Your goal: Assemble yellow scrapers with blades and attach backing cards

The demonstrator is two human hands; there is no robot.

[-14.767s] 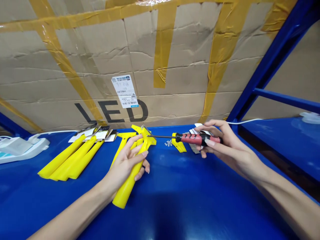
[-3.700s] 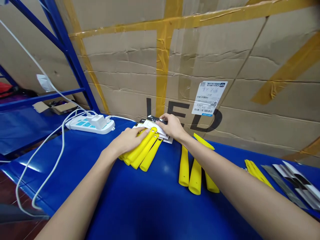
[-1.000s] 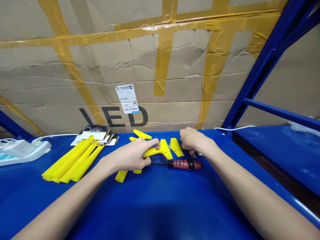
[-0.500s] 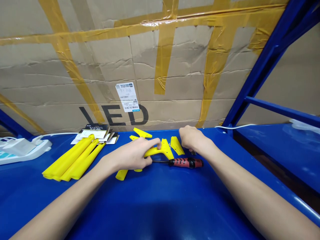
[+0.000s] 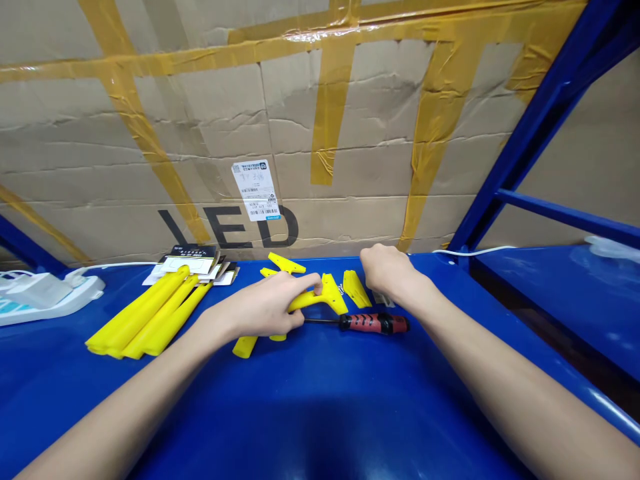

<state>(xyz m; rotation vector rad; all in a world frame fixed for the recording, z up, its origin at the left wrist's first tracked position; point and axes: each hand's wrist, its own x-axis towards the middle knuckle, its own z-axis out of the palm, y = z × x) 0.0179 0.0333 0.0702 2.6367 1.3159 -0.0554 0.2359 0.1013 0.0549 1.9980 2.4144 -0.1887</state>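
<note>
My left hand [image 5: 265,305] is closed around the handle of a yellow T-shaped scraper [image 5: 331,293], whose wide head points right. My right hand [image 5: 390,270] is curled shut at the back of the table, its fingertips hidden behind the knuckles; what they hold, if anything, does not show. Below it lies a small pale, see-through thing [image 5: 385,300]. Between the hands rests a loose yellow head plate [image 5: 356,290] with tiny metal parts [image 5: 341,289] beside it. A red and black screwdriver [image 5: 374,323] lies in front, its shaft reaching toward my left fingers.
More yellow T-shaped pieces [image 5: 287,263] lie partly behind my left hand. Several yellow handles [image 5: 145,320] with card tags [image 5: 193,260] are stacked at left, near a white power strip [image 5: 83,297]. A taped cardboard box [image 5: 370,153] walls off the back; a blue frame post [image 5: 515,140] rises at right.
More of the small pale thing under my right hand shows now, and that hand sits slightly higher in view. My left hand keeps its hold on the scraper.
</note>
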